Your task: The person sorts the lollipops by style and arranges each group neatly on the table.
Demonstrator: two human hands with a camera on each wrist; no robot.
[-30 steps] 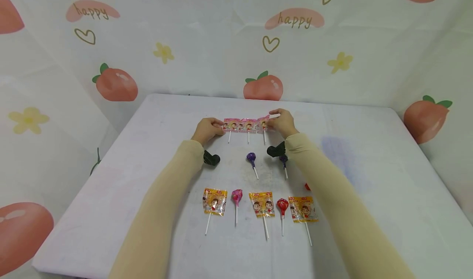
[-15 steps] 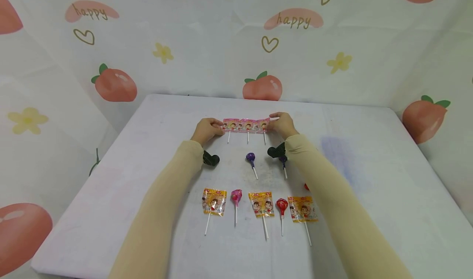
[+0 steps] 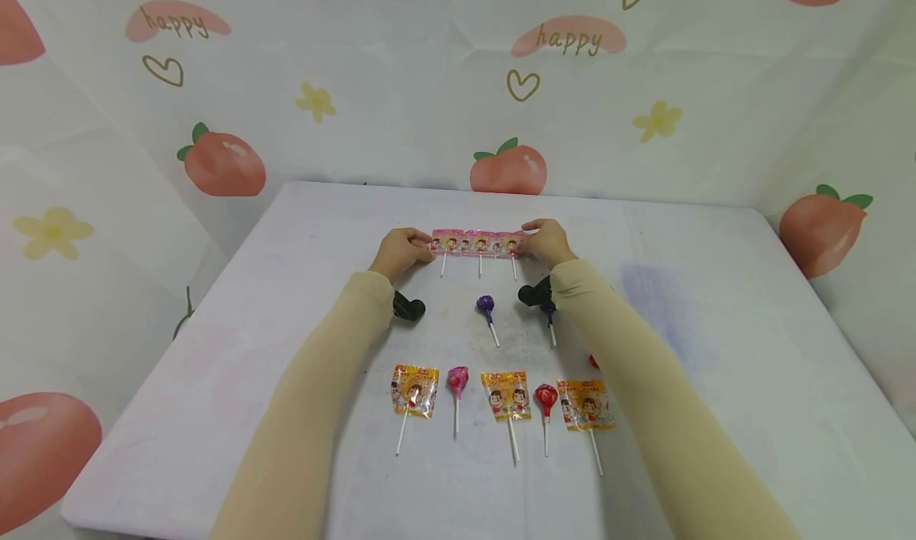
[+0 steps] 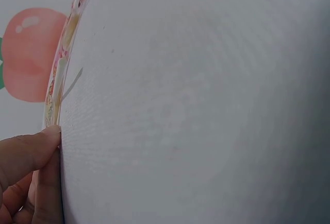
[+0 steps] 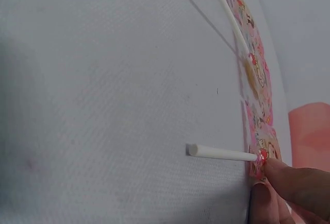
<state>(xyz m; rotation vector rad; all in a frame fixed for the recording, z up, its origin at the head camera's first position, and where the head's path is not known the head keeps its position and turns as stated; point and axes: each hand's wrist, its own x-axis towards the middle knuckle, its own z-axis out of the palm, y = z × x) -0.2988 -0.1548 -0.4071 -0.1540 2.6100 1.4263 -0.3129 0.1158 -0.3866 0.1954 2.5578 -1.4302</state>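
Three lollipops in pink printed wrappers lie side by side near the back of the table: a left lollipop, a middle lollipop and a right lollipop. Their white sticks point toward me. My left hand pinches the outer edge of the left wrapper; in the left wrist view its thumb presses there. At the other end, my right hand pinches the right lollipop, with the thumb beside the red candy in the right wrist view. The fingers underneath are partly hidden.
Nearer me lie a purple lollipop and another purple one, partly covered by the right wrist's dark strap. The front row has yellow-wrapped lollipops, a pink lollipop and a red lollipop. My right sleeve hides another red piece.
The right pink lollipop's wrapper was tilted up at its corner and now lies level with the other two. My right fingers have lowered slightly; the left hand has kept its place.
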